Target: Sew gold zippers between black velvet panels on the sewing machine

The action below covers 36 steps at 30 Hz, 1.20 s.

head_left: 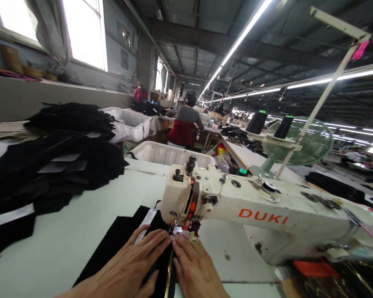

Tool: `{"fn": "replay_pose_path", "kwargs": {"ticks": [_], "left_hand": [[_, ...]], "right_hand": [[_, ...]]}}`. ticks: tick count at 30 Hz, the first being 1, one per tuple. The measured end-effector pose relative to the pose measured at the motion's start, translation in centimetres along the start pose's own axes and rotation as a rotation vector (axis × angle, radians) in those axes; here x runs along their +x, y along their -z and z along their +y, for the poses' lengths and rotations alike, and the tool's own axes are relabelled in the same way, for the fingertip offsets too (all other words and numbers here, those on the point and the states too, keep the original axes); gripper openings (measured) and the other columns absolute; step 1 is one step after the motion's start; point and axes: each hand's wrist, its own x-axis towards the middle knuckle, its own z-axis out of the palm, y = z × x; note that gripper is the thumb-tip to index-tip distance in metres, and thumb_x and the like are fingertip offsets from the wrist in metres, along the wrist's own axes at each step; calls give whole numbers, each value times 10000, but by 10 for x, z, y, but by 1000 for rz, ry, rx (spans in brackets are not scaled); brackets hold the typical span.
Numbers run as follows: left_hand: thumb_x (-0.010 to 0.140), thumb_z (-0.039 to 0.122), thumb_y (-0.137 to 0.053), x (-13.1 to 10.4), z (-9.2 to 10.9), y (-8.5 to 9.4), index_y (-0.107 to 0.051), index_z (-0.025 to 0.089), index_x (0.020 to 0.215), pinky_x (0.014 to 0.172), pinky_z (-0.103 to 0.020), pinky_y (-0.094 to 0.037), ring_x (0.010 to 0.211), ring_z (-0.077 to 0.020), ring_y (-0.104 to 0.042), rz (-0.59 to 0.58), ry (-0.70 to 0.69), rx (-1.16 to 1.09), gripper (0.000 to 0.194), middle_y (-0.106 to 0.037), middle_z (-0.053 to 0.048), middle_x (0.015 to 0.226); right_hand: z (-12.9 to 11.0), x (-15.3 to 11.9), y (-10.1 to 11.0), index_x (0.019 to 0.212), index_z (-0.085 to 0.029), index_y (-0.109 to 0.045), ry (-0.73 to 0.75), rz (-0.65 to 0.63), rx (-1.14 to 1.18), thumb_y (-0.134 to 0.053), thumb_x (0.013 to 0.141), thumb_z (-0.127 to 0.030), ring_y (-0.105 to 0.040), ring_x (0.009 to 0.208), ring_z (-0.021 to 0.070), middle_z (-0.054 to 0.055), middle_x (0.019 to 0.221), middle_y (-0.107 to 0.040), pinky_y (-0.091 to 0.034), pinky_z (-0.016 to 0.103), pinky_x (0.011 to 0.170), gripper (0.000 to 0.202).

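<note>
A black fabric piece [112, 242] lies on the sewing table at the needle of a cream sewing machine [224, 207] marked DUKI. My left hand [136, 252] rests on it with fingers stretched out, tips beside the presser foot, thumb apart. Under its fingers runs a white strip [149, 216]. Just right of the needle area, my right hand [192, 260] lies flat with fingers extended. Between the hands, a black tape with a gold metallic line, like a zipper [168, 275], leads toward the needle. The fingertips partly hide the stitching point.
Stacked black fabric pieces [74, 153] fill the left side. Behind the machine stand white plastic bins [174, 155]. Two black thread cones [256, 123] sit on a stand before a green fan [311, 140]. Gold-lined black strips [338, 285] lie lower right. A person [186, 120] sits ahead.
</note>
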Motion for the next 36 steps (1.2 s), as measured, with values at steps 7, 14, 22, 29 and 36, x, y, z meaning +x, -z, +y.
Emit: {"fn": "replay_pose_path", "kwargs": {"ticks": [7,14,22,29,36], "left_hand": [[837,146,-558,-7,-2,-8,-390,289,1514,1072,-449,-459,1352,-292,-486,16,21,21,712,-495,-35,1501],[835,161,-562,-7,2,-14,-352,274,1530,1046,-434,-485,1309,-299,-533,101,-3,41,735,-524,-47,1475],[841,125,-559,-8,3,-15,-335,273,1546,1097,-406,-436,1364,-294,-472,127,11,34,754,-453,-42,1532],[841,100,-549,6,4,2,-419,245,1501,1132,-443,-367,1353,-262,-490,84,-24,-1,688,-499,-65,1497],[919,477,-638,-29,43,20,-75,215,1593,1092,-602,-293,1438,-342,-297,-220,-34,-40,916,-263,-158,1590]], "right_hand": [[-5,-4,-3,1304,-165,-620,-93,-40,89,-585,967,-278,-627,1194,282,65,1321,-644,-560,418,994,357],[-1,-4,0,1328,-171,-600,-105,-96,153,-593,937,-229,-604,1226,277,65,1356,-618,-532,401,1032,396],[11,-5,1,1419,-177,-515,-32,-176,144,-526,978,-223,-579,1256,284,54,1440,-542,-545,397,1009,444],[6,-1,6,1364,-179,-562,-76,-122,158,-553,942,-201,-567,1271,266,75,1395,-585,-501,405,1061,423],[-11,2,38,1364,-110,-547,-158,-216,191,-498,854,-33,-512,1321,273,140,1429,-541,-450,482,1099,518]]}}
